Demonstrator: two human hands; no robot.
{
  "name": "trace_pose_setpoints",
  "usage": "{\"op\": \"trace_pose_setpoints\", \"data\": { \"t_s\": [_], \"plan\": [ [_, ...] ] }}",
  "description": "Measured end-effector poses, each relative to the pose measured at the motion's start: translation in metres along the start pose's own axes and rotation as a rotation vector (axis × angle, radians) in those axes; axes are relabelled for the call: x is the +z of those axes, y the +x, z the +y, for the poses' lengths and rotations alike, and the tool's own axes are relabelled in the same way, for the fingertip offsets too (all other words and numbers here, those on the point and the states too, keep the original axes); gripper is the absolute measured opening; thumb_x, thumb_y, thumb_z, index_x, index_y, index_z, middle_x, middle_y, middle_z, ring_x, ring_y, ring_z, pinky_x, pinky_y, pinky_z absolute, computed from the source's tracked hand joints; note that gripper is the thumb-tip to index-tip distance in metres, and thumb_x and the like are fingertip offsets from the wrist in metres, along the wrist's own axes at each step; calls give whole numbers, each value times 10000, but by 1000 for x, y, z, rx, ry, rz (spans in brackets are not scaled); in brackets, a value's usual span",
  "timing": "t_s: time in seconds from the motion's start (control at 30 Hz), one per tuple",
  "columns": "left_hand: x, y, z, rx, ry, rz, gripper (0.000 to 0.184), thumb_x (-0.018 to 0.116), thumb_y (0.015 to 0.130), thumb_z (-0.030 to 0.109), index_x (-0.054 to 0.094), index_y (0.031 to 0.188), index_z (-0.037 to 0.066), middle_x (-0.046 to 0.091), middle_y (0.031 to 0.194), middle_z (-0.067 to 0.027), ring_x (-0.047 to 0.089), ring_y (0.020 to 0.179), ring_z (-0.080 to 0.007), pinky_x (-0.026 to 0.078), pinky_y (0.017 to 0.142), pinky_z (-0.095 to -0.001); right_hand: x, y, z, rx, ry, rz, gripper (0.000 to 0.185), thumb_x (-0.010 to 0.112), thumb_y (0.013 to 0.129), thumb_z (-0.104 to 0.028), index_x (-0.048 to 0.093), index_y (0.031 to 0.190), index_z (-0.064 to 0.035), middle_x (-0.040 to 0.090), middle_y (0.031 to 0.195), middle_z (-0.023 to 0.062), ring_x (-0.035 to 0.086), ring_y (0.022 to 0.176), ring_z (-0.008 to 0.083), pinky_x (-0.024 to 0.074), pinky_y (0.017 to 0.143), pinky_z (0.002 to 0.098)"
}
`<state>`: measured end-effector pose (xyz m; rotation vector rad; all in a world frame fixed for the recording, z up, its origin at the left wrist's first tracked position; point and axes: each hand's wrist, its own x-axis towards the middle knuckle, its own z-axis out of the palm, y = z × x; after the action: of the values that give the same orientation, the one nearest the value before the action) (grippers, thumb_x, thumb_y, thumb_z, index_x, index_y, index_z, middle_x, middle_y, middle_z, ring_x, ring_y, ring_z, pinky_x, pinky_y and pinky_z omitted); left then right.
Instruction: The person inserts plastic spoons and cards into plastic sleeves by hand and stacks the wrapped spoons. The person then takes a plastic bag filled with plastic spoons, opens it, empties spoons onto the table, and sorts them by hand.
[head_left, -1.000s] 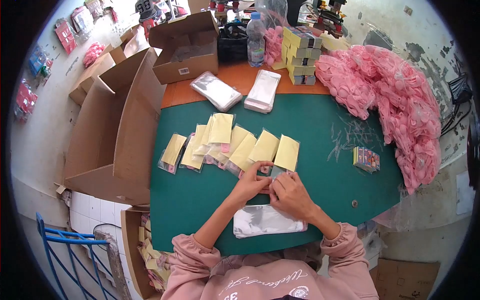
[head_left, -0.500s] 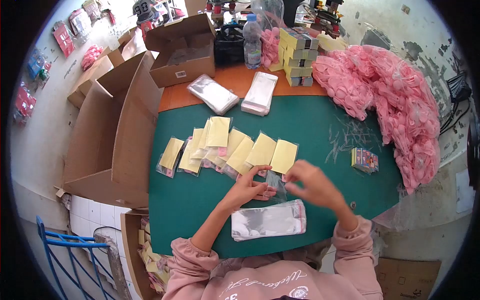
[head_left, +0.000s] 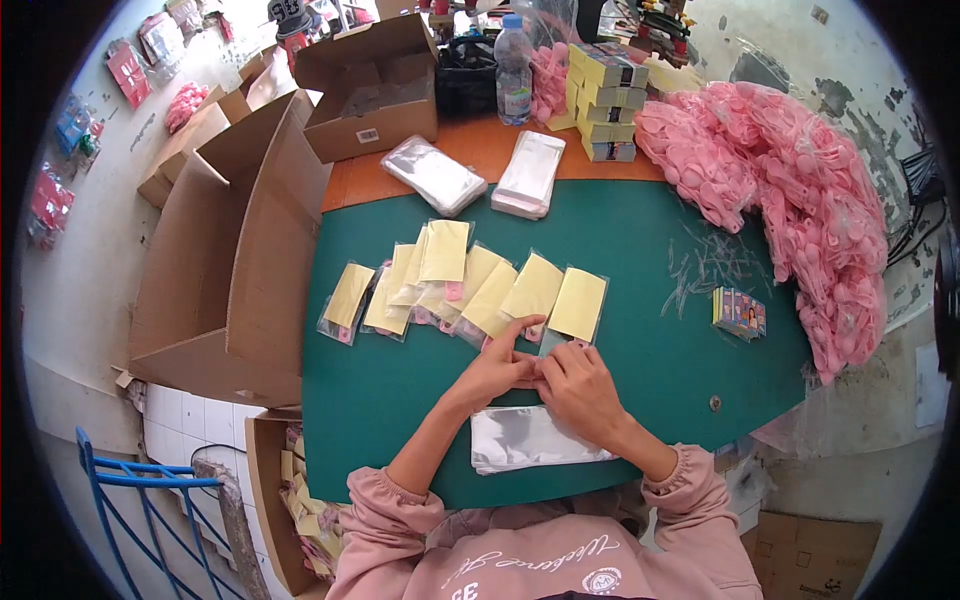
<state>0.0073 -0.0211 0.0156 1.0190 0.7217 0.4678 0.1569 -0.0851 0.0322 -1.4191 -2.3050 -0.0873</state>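
My left hand (head_left: 493, 376) and my right hand (head_left: 582, 392) meet over the green table (head_left: 420, 440). Both are closed, fingertips together on a small clear plastic bag (head_left: 551, 343), mostly hidden by the fingers. Just beyond them lies a clear packet with a yellow card (head_left: 577, 303), the rightmost of an overlapping row. Pink bits show at the lower ends of several packets. A stack of flat clear bags (head_left: 525, 442) lies just below my hands, its right part under my right wrist.
Small printed cards (head_left: 738, 313) lie at right, near a large heap of bagged pink items (head_left: 800, 190). Behind stand two bag stacks (head_left: 433, 176) (head_left: 528, 172), a water bottle (head_left: 513, 75), banded card stacks (head_left: 608, 100) and a cardboard box (head_left: 365, 95). A tall open carton (head_left: 265, 240) borders the left edge.
My right hand has come down and left to meet my left hand at the plastic bag. The bag is now mostly covered by fingers. The view has shifted slightly.
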Motion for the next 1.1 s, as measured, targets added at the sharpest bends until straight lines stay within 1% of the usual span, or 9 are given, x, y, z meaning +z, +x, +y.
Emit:
{"op": "trace_pose_setpoints", "data": {
  "t_s": [0.13,0.27,0.4,0.43,0.5,0.6,0.7,1.0,1.1],
  "plan": [
    [4,-1,1,16,8,13,551,460,849,-15,275,1346,131,604,923,-126,598,834,-137,507,785,-264,2,-1,0,-15,-24,-26,157,639,671,-94,536,778,-45,501,784,85,513,798,262,401,756,363],
    [10,-2,5,80,32,133,449,451,858,-4,354,1290,74,606,937,-132,603,897,-157,492,818,-262,-39,6,33,117,743,-310,128,606,749,-122,500,741,-51,488,743,53,497,707,181,404,688,315],
    [4,1,2,52,-10,2,300,443,873,25,468,1171,-3,610,986,-126,598,959,-162,479,840,-249,-94,7,148,219,1210,-127,85,609,775,-99,539,786,-51,512,793,0,489,700,68,423,632,223],
    [4,1,0,52,-3,-8,300,443,873,25,468,1171,-3,610,986,-126,598,959,-162,479,840,-249,-104,8,185,447,989,-44,70,583,778,-78,549,790,-18,535,785,48,517,656,134,444,627,245],
    [4,1,-1,59,-65,5,237,432,884,37,535,1084,-39,613,1004,-111,597,951,-145,478,834,-238,-95,-14,260,875,-404,-94,114,525,767,-23,537,874,13,547,822,127,543,712,252,456,675,304],
    [7,0,1,49,-88,7,231,427,890,34,557,1053,-64,610,1016,-99,598,937,-137,476,832,-233,-90,-25,196,601,-237,381,261,491,738,0,498,999,21,527,925,195,520,859,346,433,780,367],
    [18,0,4,53,-115,50,246,433,883,47,575,1059,-48,605,960,-58,590,912,-106,477,821,-224,-84,-17,58,256,147,75,637,739,587,-155,429,1136,-64,460,1046,167,444,1031,307,373,871,408],
    [21,-12,13,19,-171,-25,324,467,872,52,472,1196,62,614,957,-90,617,948,-180,493,729,-250,-33,-36,28,567,675,234,150,643,721,14,554,840,5,452,942,100,540,779,184,475,641,290],
    [29,-11,11,323,554,73,265,568,834,70,493,1088,50,609,958,-103,634,817,-179,512,634,-293,-35,-41,32,564,799,172,124,619,738,30,550,838,8,460,951,87,541,790,140,483,654,252]
  ]
}}
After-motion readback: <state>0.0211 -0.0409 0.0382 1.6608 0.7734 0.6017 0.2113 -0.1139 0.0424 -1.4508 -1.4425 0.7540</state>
